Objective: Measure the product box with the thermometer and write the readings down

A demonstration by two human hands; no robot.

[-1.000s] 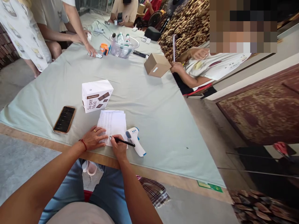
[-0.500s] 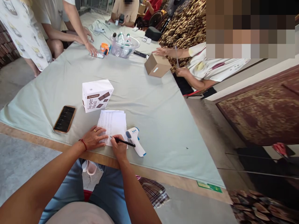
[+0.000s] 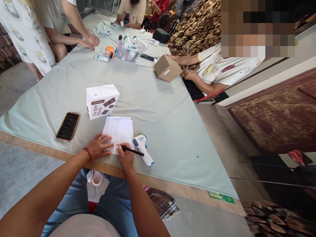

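Several sheets of paper with rows of small writing lie near the table's front edge. My left hand rests flat on their left side, fingers spread. In my right hand is a black pen, its tip touching the sheet. A white and blue infrared thermometer lies just right of the paper, behind the pen's rear end. Beyond the paper stands a white box with "Su-per Meal" printed on it. A phone in an orange-brown case lies to the left.
A co-worker at the right touches a tilted cardboard box. Farther back are a clear plastic basin holding bottles, an orange object, a white phone and a dark phone. Other people sit along the far left and far end.
The co-worker at left has drawn a hand back from the white phone. At right, the cardboard box has tilted further. My hands have barely moved.
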